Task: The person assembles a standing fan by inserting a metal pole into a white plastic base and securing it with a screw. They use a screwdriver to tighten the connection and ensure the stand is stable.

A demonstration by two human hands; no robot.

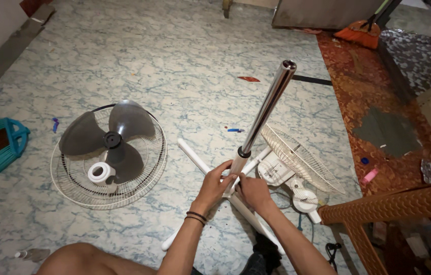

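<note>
Both hands, left hand [219,179] and right hand [252,191], wrap the white stand tube [237,165] below its chrome pole [269,107], above the floor [185,61]; fan motor [304,196] partly hidden behind a grille [302,160].

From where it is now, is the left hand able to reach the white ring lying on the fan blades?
Probably yes. The left hand grips the white stand tube, and only bare floor lies between it and the white ring, though it must release the tube first.
</note>
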